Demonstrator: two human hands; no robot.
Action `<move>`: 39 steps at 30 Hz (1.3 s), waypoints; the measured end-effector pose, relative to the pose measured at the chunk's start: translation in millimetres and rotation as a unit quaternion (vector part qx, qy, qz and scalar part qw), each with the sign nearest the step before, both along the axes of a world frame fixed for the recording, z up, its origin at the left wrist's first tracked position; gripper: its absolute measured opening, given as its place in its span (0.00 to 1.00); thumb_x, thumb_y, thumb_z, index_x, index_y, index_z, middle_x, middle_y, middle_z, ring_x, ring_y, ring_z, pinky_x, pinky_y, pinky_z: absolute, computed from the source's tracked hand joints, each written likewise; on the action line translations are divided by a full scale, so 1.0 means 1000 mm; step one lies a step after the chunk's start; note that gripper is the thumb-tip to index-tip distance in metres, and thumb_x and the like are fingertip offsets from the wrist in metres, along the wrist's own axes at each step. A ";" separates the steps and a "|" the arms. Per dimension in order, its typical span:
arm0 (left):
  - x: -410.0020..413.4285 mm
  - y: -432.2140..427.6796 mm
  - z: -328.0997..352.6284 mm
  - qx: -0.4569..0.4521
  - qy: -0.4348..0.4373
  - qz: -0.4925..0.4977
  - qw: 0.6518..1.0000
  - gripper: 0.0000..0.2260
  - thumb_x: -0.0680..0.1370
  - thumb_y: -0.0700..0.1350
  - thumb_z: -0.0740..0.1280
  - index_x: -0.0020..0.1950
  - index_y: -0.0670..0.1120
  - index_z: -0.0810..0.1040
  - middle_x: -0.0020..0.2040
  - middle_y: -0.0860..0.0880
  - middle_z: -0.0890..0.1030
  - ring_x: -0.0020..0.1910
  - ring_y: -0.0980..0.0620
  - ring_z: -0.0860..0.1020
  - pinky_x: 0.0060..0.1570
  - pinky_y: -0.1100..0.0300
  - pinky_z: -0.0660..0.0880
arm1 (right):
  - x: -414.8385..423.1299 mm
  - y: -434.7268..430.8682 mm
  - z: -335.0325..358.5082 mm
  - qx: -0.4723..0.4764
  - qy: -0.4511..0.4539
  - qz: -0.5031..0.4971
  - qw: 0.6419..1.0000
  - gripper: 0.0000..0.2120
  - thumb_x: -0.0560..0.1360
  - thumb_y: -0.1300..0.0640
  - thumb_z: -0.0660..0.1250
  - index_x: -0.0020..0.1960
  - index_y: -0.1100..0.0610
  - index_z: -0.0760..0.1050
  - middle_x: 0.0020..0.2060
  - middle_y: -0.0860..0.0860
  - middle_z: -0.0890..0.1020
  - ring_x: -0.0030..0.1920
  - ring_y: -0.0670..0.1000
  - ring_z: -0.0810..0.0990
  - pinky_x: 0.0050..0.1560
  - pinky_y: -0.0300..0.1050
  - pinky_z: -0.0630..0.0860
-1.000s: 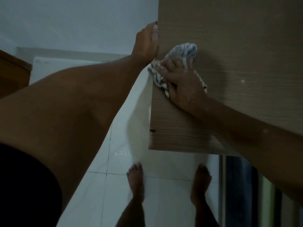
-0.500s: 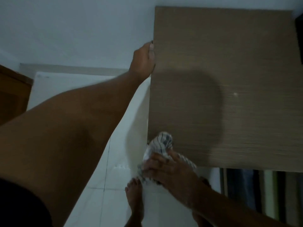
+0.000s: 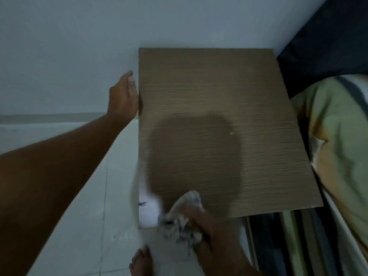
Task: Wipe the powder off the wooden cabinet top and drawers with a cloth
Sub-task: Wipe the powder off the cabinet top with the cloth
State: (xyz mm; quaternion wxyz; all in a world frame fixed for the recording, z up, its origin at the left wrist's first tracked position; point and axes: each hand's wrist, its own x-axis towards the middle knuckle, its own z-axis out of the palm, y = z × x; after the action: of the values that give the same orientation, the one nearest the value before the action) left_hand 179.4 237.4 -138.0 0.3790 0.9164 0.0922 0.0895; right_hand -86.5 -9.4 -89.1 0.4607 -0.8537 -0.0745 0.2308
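Note:
The wooden cabinet top point(image 3: 209, 100) fills the middle of the head view, with a dark shadow across its near half and a small pale speck point(image 3: 231, 133) on the right. My right hand point(image 3: 211, 232) is shut on a crumpled striped cloth point(image 3: 180, 220) at the top's near edge, toward the left corner. A white blurred patch of powder point(image 3: 148, 208) shows at that near left corner. My left hand point(image 3: 124, 96) rests flat against the cabinet's left edge, fingers extended, holding nothing. The drawers are hidden below the top.
A pale wall stands behind the cabinet. White tiled floor point(image 3: 83, 216) lies to the left, with my bare foot point(image 3: 141, 261) below. A bed with green bedding point(image 3: 338, 156) and a dark pillow point(image 3: 328, 36) presses against the cabinet's right side.
My right hand dragged the cloth from the far left of the top down to the near edge. The view pulled back and shows the whole top. My left hand stayed on the left edge.

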 end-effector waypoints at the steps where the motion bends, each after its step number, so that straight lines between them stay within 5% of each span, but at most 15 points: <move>1: 0.003 -0.005 0.006 -0.004 -0.007 -0.001 1.000 0.21 0.86 0.47 0.51 0.74 0.38 0.71 0.71 0.39 0.76 0.70 0.43 0.74 0.67 0.63 0.66 | 0.015 -0.010 0.017 0.024 -0.063 -0.044 0.997 0.15 0.80 0.57 0.64 0.66 0.53 0.77 0.64 0.47 0.80 0.66 0.44 0.76 0.69 0.41 0.70; 4: 0.010 -0.031 0.022 -0.002 -0.034 -0.032 0.999 0.22 0.86 0.49 0.50 0.73 0.40 0.72 0.69 0.37 0.77 0.68 0.40 0.75 0.68 0.51 0.72 | 0.070 -0.051 0.034 0.012 -0.115 -0.124 0.985 0.16 0.79 0.63 0.64 0.62 0.48 0.79 0.56 0.42 0.84 0.59 0.42 0.81 0.64 0.47 0.76; 6: 0.013 -0.060 0.029 -0.001 -0.033 -0.052 0.998 0.21 0.86 0.47 0.51 0.74 0.40 0.70 0.75 0.38 0.70 0.76 0.39 0.66 0.76 0.46 0.63 | 0.121 -0.067 0.030 -0.036 -0.146 -0.151 0.977 0.15 0.80 0.62 0.64 0.62 0.49 0.79 0.53 0.42 0.84 0.55 0.42 0.82 0.60 0.43 0.77; 9: 0.014 -0.111 0.033 -0.015 -0.029 -0.083 0.996 0.22 0.85 0.45 0.49 0.77 0.40 0.66 0.80 0.40 0.60 0.82 0.43 0.53 0.78 0.58 0.44 | 0.192 -0.080 0.032 -0.087 -0.197 -0.172 0.961 0.13 0.80 0.59 0.63 0.61 0.48 0.79 0.51 0.42 0.82 0.50 0.40 0.80 0.52 0.30 0.76; 12: 0.019 -0.146 0.025 -0.022 -0.032 -0.111 0.993 0.23 0.85 0.45 0.49 0.79 0.40 0.62 0.81 0.41 0.59 0.82 0.46 0.51 0.76 0.62 0.42 | 0.254 -0.082 0.034 -0.135 -0.237 -0.203 0.940 0.15 0.81 0.61 0.60 0.64 0.52 0.78 0.52 0.45 0.81 0.48 0.39 0.75 0.41 0.17 0.67; 15: 0.023 -0.171 0.018 -0.032 -0.021 -0.120 0.992 0.22 0.85 0.43 0.50 0.79 0.38 0.61 0.81 0.40 0.58 0.82 0.45 0.51 0.77 0.60 0.42 | 0.317 -0.079 0.032 -0.134 -0.255 -0.236 0.928 0.16 0.81 0.63 0.59 0.63 0.54 0.79 0.48 0.46 0.80 0.40 0.39 0.75 0.34 0.17 0.66; 19: 0.020 -0.185 0.007 -0.019 0.024 -0.138 0.990 0.22 0.86 0.41 0.50 0.80 0.38 0.58 0.82 0.40 0.56 0.82 0.46 0.50 0.79 0.58 0.42 | 0.381 -0.077 0.003 -0.174 -0.277 -0.175 0.929 0.14 0.79 0.60 0.59 0.59 0.54 0.81 0.50 0.46 0.81 0.50 0.43 0.78 0.44 0.18 0.66; 21: 0.016 -0.185 0.003 0.000 0.027 -0.157 0.987 0.22 0.86 0.41 0.50 0.80 0.37 0.58 0.82 0.39 0.56 0.82 0.45 0.50 0.80 0.55 0.44 | 0.395 -0.080 -0.020 -0.218 -0.270 -0.081 0.934 0.16 0.81 0.56 0.58 0.64 0.55 0.78 0.60 0.53 0.80 0.60 0.52 0.77 0.60 0.33 0.71; 23: 0.015 -0.184 0.001 0.005 0.025 -0.160 0.987 0.22 0.86 0.41 0.50 0.79 0.36 0.58 0.81 0.38 0.57 0.82 0.44 0.50 0.80 0.55 0.46 | 0.398 -0.084 -0.036 -0.271 -0.256 -0.024 0.928 0.20 0.81 0.52 0.55 0.72 0.53 0.71 0.70 0.56 0.72 0.70 0.59 0.68 0.71 0.51 0.65; 25: 0.016 -0.184 0.001 0.008 0.027 -0.157 0.987 0.22 0.86 0.41 0.50 0.79 0.35 0.59 0.81 0.38 0.57 0.82 0.43 0.51 0.80 0.55 0.47 | 0.392 -0.088 -0.041 -0.283 -0.262 -0.017 0.922 0.22 0.81 0.52 0.55 0.74 0.51 0.67 0.73 0.55 0.68 0.73 0.59 0.64 0.73 0.54 0.62; 29: 0.014 -0.185 0.003 0.011 0.017 -0.159 0.987 0.22 0.86 0.42 0.50 0.79 0.36 0.59 0.81 0.38 0.59 0.82 0.43 0.52 0.81 0.52 0.49 | 0.358 -0.096 -0.036 -0.252 -0.262 0.006 0.931 0.23 0.79 0.60 0.58 0.74 0.52 0.69 0.73 0.54 0.68 0.74 0.55 0.63 0.74 0.43 0.57; 33: 0.014 -0.185 0.002 0.032 0.020 -0.156 0.987 0.22 0.86 0.42 0.49 0.79 0.36 0.59 0.81 0.38 0.59 0.82 0.43 0.53 0.80 0.54 0.47 | 0.296 -0.103 -0.042 -0.227 -0.269 0.036 0.935 0.23 0.78 0.61 0.58 0.72 0.52 0.71 0.71 0.55 0.71 0.73 0.57 0.65 0.72 0.57 0.64; 39: 0.013 -0.188 0.002 0.036 0.026 -0.149 0.988 0.22 0.86 0.43 0.49 0.80 0.37 0.58 0.81 0.39 0.59 0.82 0.44 0.53 0.80 0.55 0.47 | 0.203 -0.110 -0.039 -0.186 -0.259 0.034 0.947 0.23 0.75 0.63 0.61 0.69 0.53 0.74 0.68 0.54 0.74 0.71 0.57 0.68 0.70 0.56 0.65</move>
State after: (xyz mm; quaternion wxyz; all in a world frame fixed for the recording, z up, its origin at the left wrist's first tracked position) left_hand 192.8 49.4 -135.6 0.3523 0.9351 -0.0383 0.0113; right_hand 116.3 -119.7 -127.9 0.2504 -0.9515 -0.1765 0.0270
